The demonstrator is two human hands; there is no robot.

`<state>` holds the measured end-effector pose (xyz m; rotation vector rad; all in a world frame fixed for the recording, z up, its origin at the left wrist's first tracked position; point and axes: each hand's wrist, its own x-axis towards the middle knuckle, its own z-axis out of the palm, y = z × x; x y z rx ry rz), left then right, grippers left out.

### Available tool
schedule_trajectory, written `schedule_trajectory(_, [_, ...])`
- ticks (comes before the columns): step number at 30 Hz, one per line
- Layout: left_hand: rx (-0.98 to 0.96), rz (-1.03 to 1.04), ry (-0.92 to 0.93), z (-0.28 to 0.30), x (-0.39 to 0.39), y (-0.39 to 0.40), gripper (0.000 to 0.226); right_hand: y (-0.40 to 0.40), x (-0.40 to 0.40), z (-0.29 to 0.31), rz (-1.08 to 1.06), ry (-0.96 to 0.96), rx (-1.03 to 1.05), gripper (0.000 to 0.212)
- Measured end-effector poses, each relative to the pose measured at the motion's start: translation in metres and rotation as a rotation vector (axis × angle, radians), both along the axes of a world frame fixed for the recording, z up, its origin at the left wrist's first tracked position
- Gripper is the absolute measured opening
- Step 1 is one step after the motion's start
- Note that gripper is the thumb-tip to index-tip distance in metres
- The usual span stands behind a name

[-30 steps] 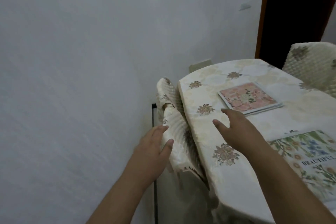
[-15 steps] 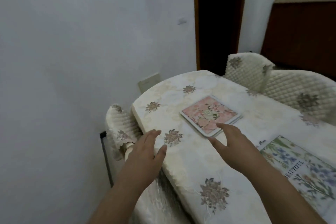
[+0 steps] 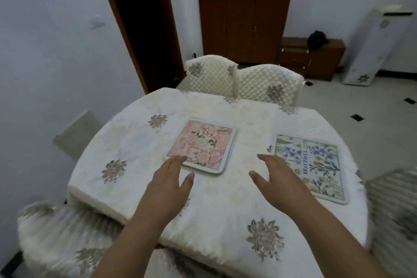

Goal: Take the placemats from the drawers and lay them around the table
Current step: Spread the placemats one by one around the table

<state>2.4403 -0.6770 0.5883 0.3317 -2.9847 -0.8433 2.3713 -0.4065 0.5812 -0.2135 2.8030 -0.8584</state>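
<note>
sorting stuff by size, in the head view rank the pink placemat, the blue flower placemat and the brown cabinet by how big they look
1. brown cabinet, though it stands farthest away
2. blue flower placemat
3. pink placemat, not much smaller; it lies farther off, so true sizes may match

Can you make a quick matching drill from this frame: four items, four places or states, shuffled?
Items:
1. pink floral placemat
2. blue floral placemat
3. left hand
4. right hand

Places or states:
A. lies near the table's right edge, printed BEAUTIFUL
B. open, fingertips at the pink mat's near corner
C. lies near the middle of the table
D. open, between the two mats, holding nothing

Pairs: 1-C, 2-A, 3-B, 4-D
</note>
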Motion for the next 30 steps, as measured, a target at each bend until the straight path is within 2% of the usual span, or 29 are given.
schedule_trajectory(7, [-0.001, -0.029, -0.02, -0.025, -0.041, -0.02, 0.051, -0.021, -0.029, -0.042, -0.044, -0.088, -0.065, 0.059])
schedule_trajectory(13, [-0.019, -0.059, -0.132, -0.073, -0.103, -0.072, 0.051, -0.068, -0.07, -0.108, -0.138, -0.221, -0.14, 0.062])
schedule_trajectory(19, [0.148, 0.02, -0.317, -0.149, -0.193, -0.136, 0.06, -0.116, -0.124, -0.172, -0.32, -0.345, -0.222, 0.065])
schedule_trajectory(24, [0.306, 0.157, -0.38, -0.207, -0.249, -0.178, 0.072, -0.145, -0.169, -0.22, -0.506, -0.401, -0.279, 0.063])
schedule_trajectory(26, [0.397, 0.222, -0.412, -0.225, -0.262, -0.187, 0.078, -0.158, -0.179, -0.234, -0.529, -0.417, -0.294, 0.05])
schedule_trajectory(28, [0.409, 0.238, -0.428, -0.241, -0.271, -0.194, 0.082, -0.171, -0.187, -0.244, -0.556, -0.386, -0.286, 0.034])
schedule_trajectory(29, [0.394, 0.243, -0.428, -0.247, -0.275, -0.197, 0.083, -0.174, -0.191, -0.25, -0.567, -0.368, -0.27, 0.038])
schedule_trajectory(30, [0.382, 0.246, -0.418, -0.252, -0.278, -0.2, 0.084, -0.175, -0.194, -0.258, -0.58, -0.358, -0.266, 0.052])
